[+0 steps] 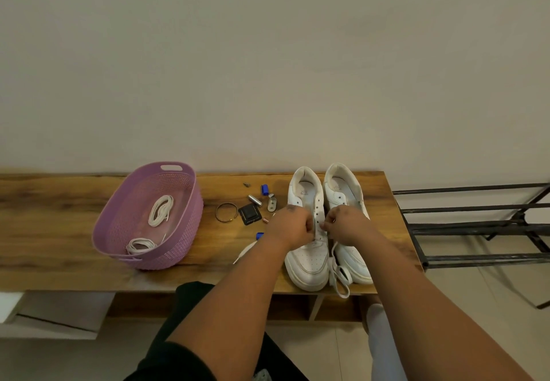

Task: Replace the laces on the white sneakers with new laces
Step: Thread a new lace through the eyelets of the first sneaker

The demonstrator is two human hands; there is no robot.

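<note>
2 hands (pixel 293 229) hide the sneaker's (pixel 308 261) lacing.

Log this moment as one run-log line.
stage: lacing left sneaker | left hand: pinching lace at eyelets | right hand: pinching lace | basket: two lace bundles
</note>
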